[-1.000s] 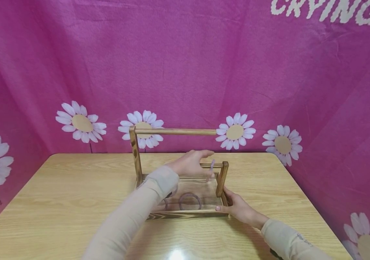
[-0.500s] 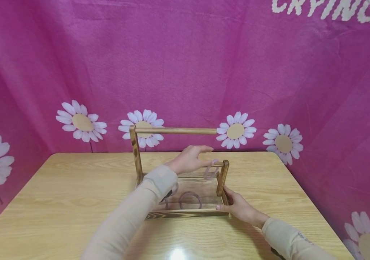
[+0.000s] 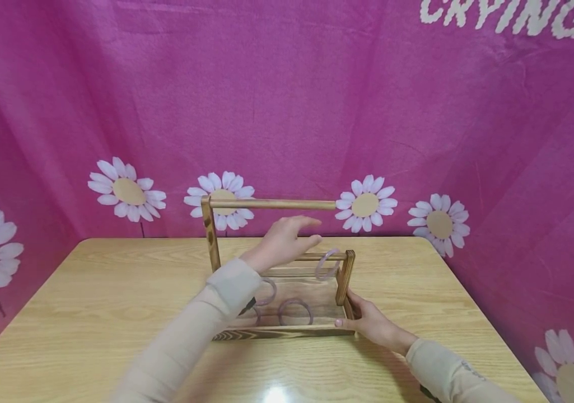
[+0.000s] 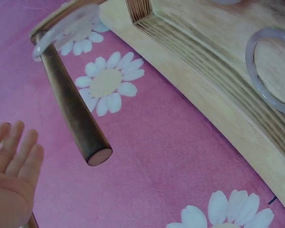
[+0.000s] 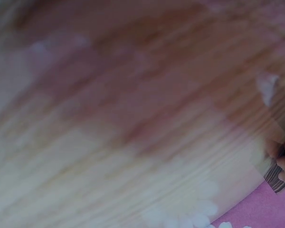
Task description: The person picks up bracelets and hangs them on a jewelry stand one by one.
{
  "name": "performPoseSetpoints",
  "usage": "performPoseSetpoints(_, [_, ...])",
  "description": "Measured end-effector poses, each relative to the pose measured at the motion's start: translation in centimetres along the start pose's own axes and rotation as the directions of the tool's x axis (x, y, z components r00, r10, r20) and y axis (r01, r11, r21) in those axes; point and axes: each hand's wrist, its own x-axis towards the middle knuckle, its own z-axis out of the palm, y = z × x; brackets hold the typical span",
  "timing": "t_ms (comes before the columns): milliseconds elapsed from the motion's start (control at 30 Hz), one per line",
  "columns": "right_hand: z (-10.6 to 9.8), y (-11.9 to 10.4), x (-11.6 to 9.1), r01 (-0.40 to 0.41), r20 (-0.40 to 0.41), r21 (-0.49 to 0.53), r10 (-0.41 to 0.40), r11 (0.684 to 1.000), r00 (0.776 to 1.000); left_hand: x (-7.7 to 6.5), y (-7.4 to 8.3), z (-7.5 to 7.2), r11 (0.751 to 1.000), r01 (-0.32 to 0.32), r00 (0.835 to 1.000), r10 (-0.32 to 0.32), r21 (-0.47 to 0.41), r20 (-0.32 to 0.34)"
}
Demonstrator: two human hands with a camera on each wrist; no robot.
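Observation:
A lilac translucent bangle (image 3: 318, 267) hangs on the lower bar (image 3: 307, 257) of a wooden jewellery stand, near its right post. My left hand (image 3: 281, 242) is above that bar, left of the bangle and apart from it, fingers extended and holding nothing. In the left wrist view the hand (image 4: 13, 187) is away from the bar's free end (image 4: 99, 156). My right hand (image 3: 374, 323) grips the right end of the stand's base (image 3: 287, 333), thumb at the front edge. Several more bangles (image 3: 311, 311) lie in the base tray, partly hidden by my left forearm.
A higher bar (image 3: 271, 204) reaches right from the tall left post (image 3: 210, 235). The stand is on a light wooden table (image 3: 130, 291). A pink cloth (image 3: 287, 101) with daisies rises behind and at both sides. The right wrist view is mostly blurred wood grain.
My left hand has let go of the bangle, which now hangs on the lower bar. The hand has drawn back left and slightly up. My right hand stays put.

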Motion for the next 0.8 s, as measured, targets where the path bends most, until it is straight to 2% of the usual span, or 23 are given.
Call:
performPoseSetpoints(200, [0.2, 0.2, 0.0, -0.007, 0.006, -0.002, 0.007, 1.000, 1.000, -2.3, -0.6, -0.1, 0.996, 0.086, 0.995, -0.087, -0.040, -0.048])
performPoseSetpoints(400, [-0.1, 0.3, -0.1, 0.000, -0.005, -0.004, 0.000, 1.000, 1.000, -4.0, -0.8, -0.6, 0.987, 0.092, 0.986, -0.109, -0.134, -0.124])
performPoseSetpoints(567, [-0.1, 0.1, -0.1, 0.006, -0.001, 0.003, -0.006, 1.000, 1.000, -5.9, -1.2, -1.0, 0.986, 0.013, 0.987, -0.040, -0.165, -0.156])
performPoseSetpoints(700, [0.0, 0.0, -0.2, 0.013, 0.024, 0.002, -0.013, 1.000, 1.000, -7.7, -2.1, -0.8, 0.987, -0.089, 0.988, 0.070, -0.134, -0.136])
performPoseSetpoints(800, [0.0, 0.0, -0.2, 0.015, 0.011, 0.000, -0.015, 1.000, 1.000, -8.4, -2.6, -0.5, 0.983, -0.151, 0.983, 0.137, -0.104, -0.125])
